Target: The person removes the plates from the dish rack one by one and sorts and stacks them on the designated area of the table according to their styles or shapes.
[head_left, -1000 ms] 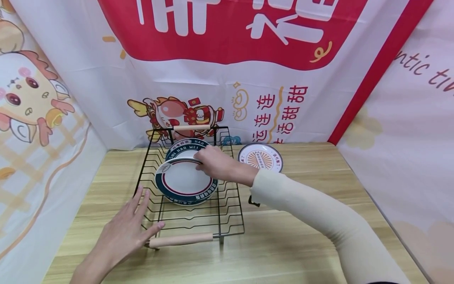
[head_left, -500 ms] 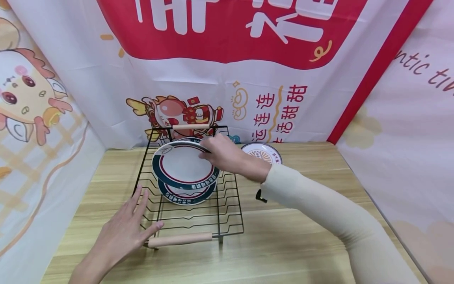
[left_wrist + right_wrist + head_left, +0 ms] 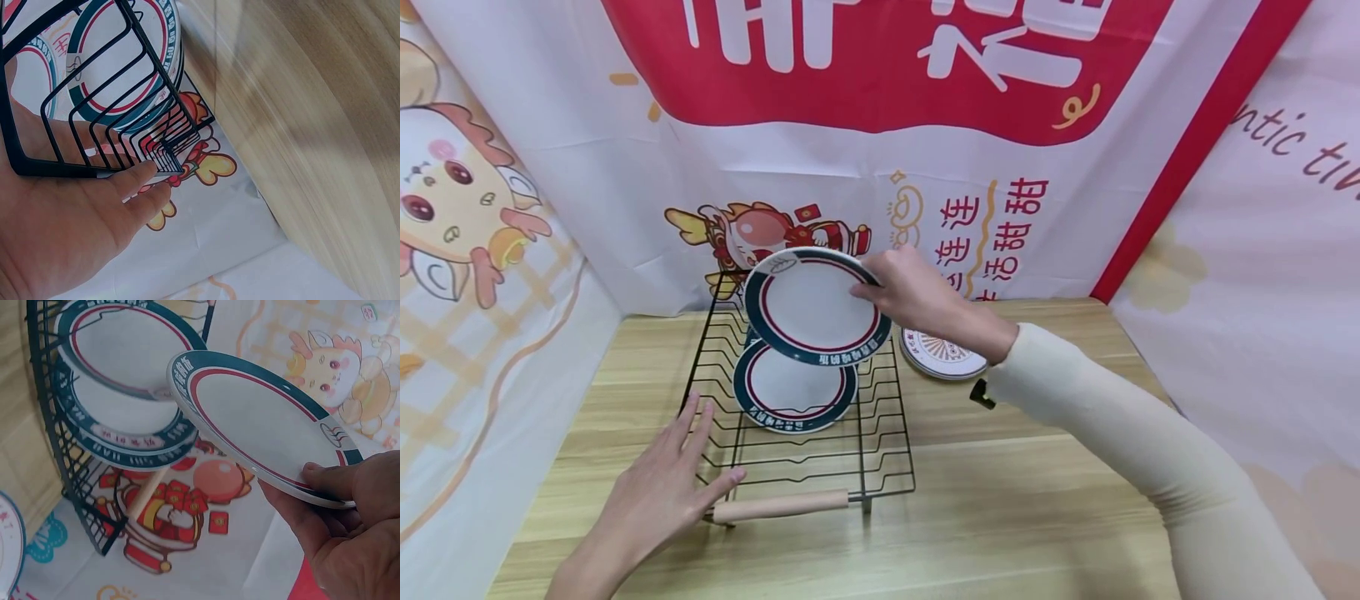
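Observation:
My right hand point(image 3: 917, 296) pinches a white plate with a dark green rim point(image 3: 816, 308) by its upper right edge, thumb on the face and fingers underneath. That plate hangs tilted over the back of a black wire dish rack point(image 3: 914, 490). Another green-rimmed plate point(image 3: 793, 385) leans in the rack's slots, and in the right wrist view more green-rimmed plates point(image 3: 119, 440) stand behind it. My left hand point(image 3: 655, 483) rests with spread fingers at the rack's front left side. Its fingers point(image 3: 140, 178) lie along the wires in the left wrist view.
A small stack of white plates with an orange sunburst print point(image 3: 946, 354) sits right of the rack on the wooden table point(image 3: 1000, 508). The rack has a wooden handle point(image 3: 781, 506) at the front. Printed cloths point(image 3: 820, 150) close off the back and sides.
My right hand has lifted the plate out of the rack, up and to the right, uncovering the plate left in the slots. The left hand has stayed in place.

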A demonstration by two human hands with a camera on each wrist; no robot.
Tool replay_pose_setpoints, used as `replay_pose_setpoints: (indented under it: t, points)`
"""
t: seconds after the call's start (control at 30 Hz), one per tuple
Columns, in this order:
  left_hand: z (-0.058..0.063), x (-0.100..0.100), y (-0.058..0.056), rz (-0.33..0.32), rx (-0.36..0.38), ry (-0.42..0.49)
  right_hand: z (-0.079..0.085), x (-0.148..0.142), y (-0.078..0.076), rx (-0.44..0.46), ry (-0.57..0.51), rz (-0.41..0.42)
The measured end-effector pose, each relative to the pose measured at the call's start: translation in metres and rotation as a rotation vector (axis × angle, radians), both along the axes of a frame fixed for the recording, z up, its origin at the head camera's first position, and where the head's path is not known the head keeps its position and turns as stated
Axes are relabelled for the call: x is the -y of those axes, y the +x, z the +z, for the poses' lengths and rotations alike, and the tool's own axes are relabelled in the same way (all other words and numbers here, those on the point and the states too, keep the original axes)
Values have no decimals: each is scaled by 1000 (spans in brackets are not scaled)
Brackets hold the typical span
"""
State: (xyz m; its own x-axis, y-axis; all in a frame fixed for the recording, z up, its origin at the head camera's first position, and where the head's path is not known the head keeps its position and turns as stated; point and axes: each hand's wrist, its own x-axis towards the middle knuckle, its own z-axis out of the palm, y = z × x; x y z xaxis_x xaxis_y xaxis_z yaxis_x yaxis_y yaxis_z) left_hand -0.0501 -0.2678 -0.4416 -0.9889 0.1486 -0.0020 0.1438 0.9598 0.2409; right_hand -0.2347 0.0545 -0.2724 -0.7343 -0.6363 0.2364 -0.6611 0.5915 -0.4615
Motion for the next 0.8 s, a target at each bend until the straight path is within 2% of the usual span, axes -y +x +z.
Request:
replay_pose_setpoints:
  t: [0.23,0.5,0.6,0.8]
  points:
    - [0,-1,-2,-1,4,-1,10,-34,-13,-32,-24,-124]
    - [-4,3,-2,-3,8,-2,6,-79,-32,-35,-38,-273]
    - [-4,3,-2,-2,8,-1,2,-99,-41,-9,-43,-330]
    - [-2,1,-2,-1,15,0,-6,-146,-55,104,-53,-451]
